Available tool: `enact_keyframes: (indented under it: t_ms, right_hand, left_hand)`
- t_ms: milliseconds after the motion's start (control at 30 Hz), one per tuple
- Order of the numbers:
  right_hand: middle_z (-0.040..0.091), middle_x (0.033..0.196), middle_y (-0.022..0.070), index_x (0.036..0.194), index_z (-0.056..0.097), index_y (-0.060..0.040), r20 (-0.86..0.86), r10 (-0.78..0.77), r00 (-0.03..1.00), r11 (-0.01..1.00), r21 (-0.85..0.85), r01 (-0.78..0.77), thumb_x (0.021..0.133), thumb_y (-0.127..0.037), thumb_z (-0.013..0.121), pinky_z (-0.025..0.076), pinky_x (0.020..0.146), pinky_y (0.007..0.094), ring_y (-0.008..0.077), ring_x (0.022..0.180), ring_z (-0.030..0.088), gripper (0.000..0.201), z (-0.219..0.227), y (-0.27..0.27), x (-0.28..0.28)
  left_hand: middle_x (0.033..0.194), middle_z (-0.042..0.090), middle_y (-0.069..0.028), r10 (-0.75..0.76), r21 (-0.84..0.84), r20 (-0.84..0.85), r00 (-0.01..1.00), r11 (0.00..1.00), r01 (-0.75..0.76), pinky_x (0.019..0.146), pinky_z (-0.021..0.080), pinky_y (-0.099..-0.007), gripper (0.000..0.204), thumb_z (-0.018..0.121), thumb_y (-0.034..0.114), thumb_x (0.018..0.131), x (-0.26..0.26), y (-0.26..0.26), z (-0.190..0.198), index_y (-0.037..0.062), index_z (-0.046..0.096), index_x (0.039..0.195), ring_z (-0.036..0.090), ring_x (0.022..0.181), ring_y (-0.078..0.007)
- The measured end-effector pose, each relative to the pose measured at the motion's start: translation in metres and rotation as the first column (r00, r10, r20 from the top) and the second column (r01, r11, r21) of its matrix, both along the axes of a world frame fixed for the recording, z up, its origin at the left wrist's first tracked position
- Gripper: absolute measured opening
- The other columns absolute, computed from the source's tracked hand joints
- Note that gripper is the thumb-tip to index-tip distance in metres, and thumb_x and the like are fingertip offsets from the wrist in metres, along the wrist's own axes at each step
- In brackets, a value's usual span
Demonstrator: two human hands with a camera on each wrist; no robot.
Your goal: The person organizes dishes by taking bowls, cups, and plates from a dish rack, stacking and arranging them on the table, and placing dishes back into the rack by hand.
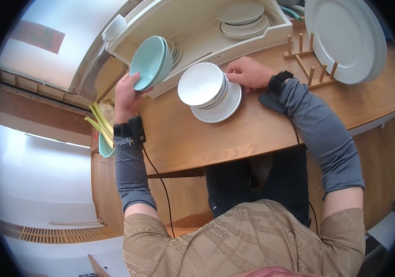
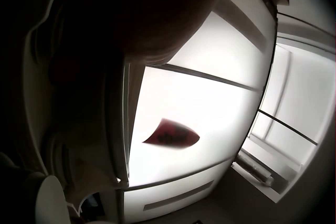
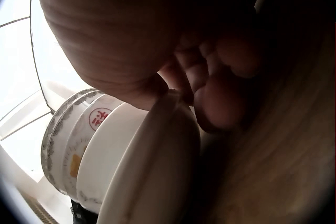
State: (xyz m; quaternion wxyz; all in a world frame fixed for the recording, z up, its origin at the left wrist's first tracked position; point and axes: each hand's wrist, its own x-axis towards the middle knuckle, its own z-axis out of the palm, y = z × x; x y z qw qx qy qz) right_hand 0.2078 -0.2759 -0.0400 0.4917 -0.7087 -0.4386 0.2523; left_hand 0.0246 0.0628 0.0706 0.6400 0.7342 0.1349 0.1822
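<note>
Two nested teal bowls are tilted in the left hand, whose thumb lies over their rim, above the table's left part. A stack of white bowls stands on a white plate at the table's back middle. The right hand pinches that plate's edge on its right side. In the right wrist view, the plate meets the thumb and fingers of the hand, beside the patterned bowls. The left wrist view shows only a dark hand; the teal bowls cannot be made out there.
Behind the bowls, a cream shelf holds stacked plates and small dishes. A wooden rack with large white plates stands at the right. Green stalks lie in a teal container at the left.
</note>
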Motion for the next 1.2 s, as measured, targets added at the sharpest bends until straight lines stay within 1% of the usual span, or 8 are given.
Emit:
enact_keyframes:
  t_ms: [233, 333, 433, 567, 1000, 1100, 1167, 1200]
  right_hand:
    - [0.069, 0.074, 0.0084, 0.105, 0.070, 0.0042, 0.071, -0.048, 0.996, 0.998, -0.030, 0.050, 0.098, -0.016, 0.058, 0.049, 0.044, 0.0278, 0.0120, 0.048, 0.061, 0.024, -0.001, 0.002, 0.006]
    - [0.067, 0.068, 0.0108, 0.097, 0.073, 0.0022, 0.281, -0.118, 0.952, 0.993, 0.010, 0.120, 0.095, -0.013, 0.059, 0.049, 0.045, 0.0305, 0.0133, 0.047, 0.060, 0.021, -0.007, 0.000, 0.023]
    - [0.068, 0.068, 0.0127, 0.097, 0.074, 0.0032, 0.350, -0.180, 0.919, 0.981, 0.127, 0.144, 0.093, -0.013, 0.057, 0.050, 0.046, 0.0348, 0.0187, 0.045, 0.060, 0.023, -0.014, 0.000, 0.040]
    - [0.068, 0.067, 0.0108, 0.095, 0.074, 0.0020, 0.246, -0.232, 0.941, 0.973, 0.048, 0.227, 0.095, -0.018, 0.059, 0.051, 0.048, 0.0336, 0.0170, 0.048, 0.061, 0.025, -0.011, -0.009, 0.044]
    - [0.067, 0.066, 0.0098, 0.091, 0.073, 0.0024, 0.323, -0.244, 0.914, 0.970, 0.100, 0.224, 0.096, -0.023, 0.061, 0.050, 0.049, 0.0329, 0.0163, 0.050, 0.061, 0.029, -0.027, -0.004, 0.058]
    - [0.068, 0.069, 0.0127, 0.092, 0.073, 0.0033, 0.258, -0.236, 0.937, 0.972, 0.039, 0.234, 0.095, -0.024, 0.061, 0.052, 0.053, 0.0345, 0.0187, 0.053, 0.062, 0.030, -0.019, -0.007, 0.053]
    - [0.069, 0.080, 0.0215, 0.106, 0.068, 0.0039, 0.343, -0.216, 0.914, 0.975, 0.036, 0.217, 0.098, -0.025, 0.060, 0.051, 0.067, 0.0385, 0.0199, 0.067, 0.058, 0.031, -0.023, -0.006, 0.057]
    - [0.069, 0.080, 0.0215, 0.106, 0.068, 0.0039, 0.344, -0.218, 0.913, 0.975, 0.037, 0.219, 0.098, -0.025, 0.060, 0.051, 0.067, 0.0385, 0.0199, 0.067, 0.058, 0.031, -0.022, -0.007, 0.057]
  left_hand:
    - [0.099, 0.071, -0.0099, 0.003, -0.010, -0.033, 0.999, 1.000, -0.003, 0.062, 0.058, -0.0309, 0.031, 0.056, 0.017, 0.100, -0.062, 0.000, -0.022, -0.0056, 0.061, 0.120, 0.070, 0.076, -0.0168]
    - [0.101, 0.071, -0.0086, 0.030, -0.063, -0.024, 0.999, 0.998, -0.032, 0.079, 0.053, -0.0248, 0.027, 0.061, 0.011, 0.097, -0.076, -0.007, -0.044, -0.0082, 0.063, 0.117, 0.068, 0.084, -0.0130]
    - [0.102, 0.072, -0.0084, -0.009, -0.086, -0.094, 0.995, 0.996, 0.001, 0.080, 0.054, -0.0254, 0.027, 0.061, 0.011, 0.098, -0.083, -0.008, -0.065, -0.0072, 0.064, 0.118, 0.068, 0.086, -0.0130]
    - [0.103, 0.072, -0.0079, -0.066, -0.097, -0.108, 0.992, 0.994, 0.055, 0.080, 0.053, -0.0250, 0.031, 0.060, 0.011, 0.098, -0.077, -0.022, -0.081, -0.0086, 0.064, 0.121, 0.068, 0.086, -0.0125]
    - [0.104, 0.072, -0.0072, -0.108, -0.106, -0.157, 0.982, 0.990, 0.092, 0.081, 0.053, -0.0254, 0.034, 0.057, 0.014, 0.100, -0.060, -0.037, -0.096, -0.0085, 0.063, 0.125, 0.067, 0.090, -0.0119]
    - [0.104, 0.072, -0.0065, -0.100, -0.110, -0.169, 0.981, 0.990, 0.082, 0.082, 0.052, -0.0252, 0.035, 0.059, 0.019, 0.101, -0.058, -0.039, -0.095, -0.0074, 0.064, 0.124, 0.067, 0.090, -0.0115]
    - [0.104, 0.072, -0.0060, -0.108, -0.073, -0.175, 0.979, 0.993, 0.097, 0.081, 0.053, -0.0254, 0.037, 0.059, 0.023, 0.103, -0.057, -0.034, -0.097, -0.0069, 0.065, 0.123, 0.067, 0.088, -0.0118]
    - [0.103, 0.072, -0.0055, -0.115, -0.036, -0.180, 0.977, 0.993, 0.111, 0.080, 0.054, -0.0256, 0.040, 0.059, 0.028, 0.104, -0.056, -0.031, -0.096, -0.0065, 0.065, 0.123, 0.068, 0.086, -0.0120]
